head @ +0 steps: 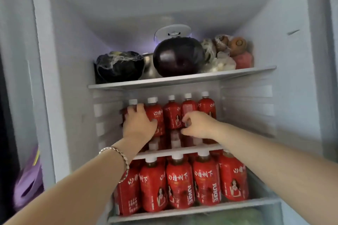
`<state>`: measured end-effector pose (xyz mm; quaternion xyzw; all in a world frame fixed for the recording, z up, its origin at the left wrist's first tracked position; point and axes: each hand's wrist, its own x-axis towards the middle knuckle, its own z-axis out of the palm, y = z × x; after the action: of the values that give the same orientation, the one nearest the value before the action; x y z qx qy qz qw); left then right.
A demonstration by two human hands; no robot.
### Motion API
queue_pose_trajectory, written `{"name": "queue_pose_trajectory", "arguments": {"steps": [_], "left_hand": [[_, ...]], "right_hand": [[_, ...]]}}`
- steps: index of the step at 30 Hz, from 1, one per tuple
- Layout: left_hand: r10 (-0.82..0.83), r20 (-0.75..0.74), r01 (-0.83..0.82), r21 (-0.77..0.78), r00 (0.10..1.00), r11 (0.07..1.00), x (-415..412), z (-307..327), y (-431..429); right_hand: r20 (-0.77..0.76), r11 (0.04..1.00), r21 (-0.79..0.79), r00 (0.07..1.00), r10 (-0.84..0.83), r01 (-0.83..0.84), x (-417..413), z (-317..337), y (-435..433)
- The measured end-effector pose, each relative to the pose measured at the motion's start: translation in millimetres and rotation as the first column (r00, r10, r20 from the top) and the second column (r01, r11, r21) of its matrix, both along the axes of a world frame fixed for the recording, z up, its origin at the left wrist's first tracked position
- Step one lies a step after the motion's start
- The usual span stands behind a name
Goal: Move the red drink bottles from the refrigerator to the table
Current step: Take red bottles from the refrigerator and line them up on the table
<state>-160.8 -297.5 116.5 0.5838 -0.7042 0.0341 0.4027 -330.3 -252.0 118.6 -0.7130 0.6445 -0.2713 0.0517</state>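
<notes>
The open refrigerator holds red drink bottles with white caps on two shelves. On the middle shelf (182,150) a row of several bottles stands upright. My left hand (140,123) wraps around the leftmost bottle (133,103) of that row, most of it hidden by my fingers. My right hand (198,125) grips a bottle (188,106) further right in the same row. Another bottle (172,113) stands between my hands. Several more red bottles (180,184) stand in a row on the lower shelf, under my forearms.
The top shelf (182,78) carries a dark cabbage (119,65), a large purple eggplant (178,56), bagged vegetables and carrots (237,44). A drawer with green contents (219,217) lies below. A purple object (27,182) hangs at the left outside the refrigerator.
</notes>
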Motion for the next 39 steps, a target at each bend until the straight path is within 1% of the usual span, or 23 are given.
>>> {"name": "queue_pose_trajectory", "arguments": {"steps": [2, 3, 5, 9, 11, 13, 15, 18, 20, 22, 24, 26, 27, 29, 30, 31, 32, 33, 35, 39], "left_hand": [[0.073, -0.029, -0.073, -0.023, 0.997, 0.997, -1.3, 13.3, -40.3], [0.113, -0.007, -0.113, -0.036, 0.994, 0.993, -0.1, 20.1, -56.8], [0.152, 0.102, -0.147, -0.058, 0.983, 0.987, 3.6, 30.8, -80.8], [0.067, 0.209, -0.071, 0.012, 0.976, 0.997, 7.4, 45.3, -116.8], [0.112, 0.298, -0.122, 0.013, 0.948, 0.992, 10.7, 47.5, -126.9], [0.210, 0.402, -0.221, -0.020, 0.891, 0.975, 14.3, 50.2, -129.6], [0.237, 0.449, -0.243, -0.045, 0.862, 0.969, 16.1, 52.6, -126.4], [0.197, 0.477, -0.171, -0.097, 0.857, 0.980, 13.2, 55.6, -109.5], [0.203, 0.556, -0.125, -0.175, 0.806, 0.977, 8.7, 53.6, -92.3], [0.219, 0.599, -0.081, -0.249, 0.770, 0.965, 5.0, 50.3, -74.5], [0.255, 0.625, -0.038, -0.339, 0.738, 0.940, 4.5, 49.8, -56.8], [0.288, 0.670, 0.030, -0.421, 0.684, 0.907, 4.8, 53.6, -40.5], [0.286, 0.701, 0.084, -0.442, 0.654, 0.893, 4.2, 56.5, -33.1], [0.266, 0.784, 0.198, -0.439, 0.561, 0.877, -0.2, 63.6, -20.6], [0.253, 0.817, 0.241, -0.424, 0.519, 0.873, -3.6, 65.9, -15.9], [0.240, 0.835, 0.265, -0.408, 0.495, 0.874, -8.3, 66.8, -11.4], [0.227, 0.840, 0.267, -0.395, 0.494, 0.879, -12.3, 68.3, -7.6], [0.207, 0.832, 0.257, -0.380, 0.514, 0.889, -15.7, 69.7, -5.5], [0.170, 0.812, 0.229, -0.348, 0.558, 0.909, -20.2, 69.3, -3.3], [0.192, 0.825, 0.209, -0.347, 0.531, 0.914, -28.8, 65.0, -2.9]], "right_hand": [[0.020, 0.997, 0.054, 0.998, 0.057, -0.058, 8.4, 5.9, -46.4], [0.036, 0.995, 0.052, 0.995, 0.089, -0.091, 15.4, 8.2, -67.2], [0.082, 0.992, 0.035, 0.990, 0.114, -0.118, 28.2, 13.3, -96.0], [0.189, 0.980, -0.007, 0.962, 0.197, -0.199, 53.7, 21.4, -136.9], [0.209, 0.978, -0.048, 0.956, 0.208, -0.202, 60.7, 20.6, -151.8], [0.219, 0.974, -0.081, 0.949, 0.225, -0.212, 60.4, 17.9, -166.1], [0.227, 0.972, -0.089, 0.945, 0.234, -0.220, 56.6, 19.5, -154.0], [0.238, 0.962, -0.151, 0.936, 0.260, -0.229, 44.7, 16.6, -141.7], [0.194, 0.950, -0.211, 0.942, 0.273, -0.231, 37.6, 16.5, -131.6], [0.045, 0.944, -0.246, 0.970, 0.237, -0.219, 32.5, 17.3, -120.9], [-0.094, 0.942, -0.267, 0.978, 0.185, -0.204, 25.3, 17.5, -110.6], [-0.129, 0.935, -0.295, 0.978, 0.167, -0.198, 17.5, 17.4, -101.6], [-0.136, 0.931, -0.306, 0.977, 0.167, -0.202, 13.7, 16.5, -97.0], [-0.131, 0.912, -0.344, 0.973, 0.190, -0.225, 8.9, 14.5, -91.4], [-0.108, 0.892, -0.382, 0.970, 0.216, -0.241, 7.7, 13.7, -89.0], [-0.072, 0.872, -0.418, 0.966, 0.248, -0.255, 6.0, 11.9, -85.0], [-0.028, 0.853, -0.450, 0.959, 0.283, -0.265, 4.8, 10.8, -81.2], [0.011, 0.839, -0.468, 0.948, 0.319, -0.277, 3.4, 9.9, -76.8], [0.041, 0.843, -0.445, 0.933, 0.357, -0.303, -2.4, 5.7, -70.1], [0.034, 0.874, -0.357, 0.931, 0.364, -0.329, -12.7, -2.8, -72.5]]}}
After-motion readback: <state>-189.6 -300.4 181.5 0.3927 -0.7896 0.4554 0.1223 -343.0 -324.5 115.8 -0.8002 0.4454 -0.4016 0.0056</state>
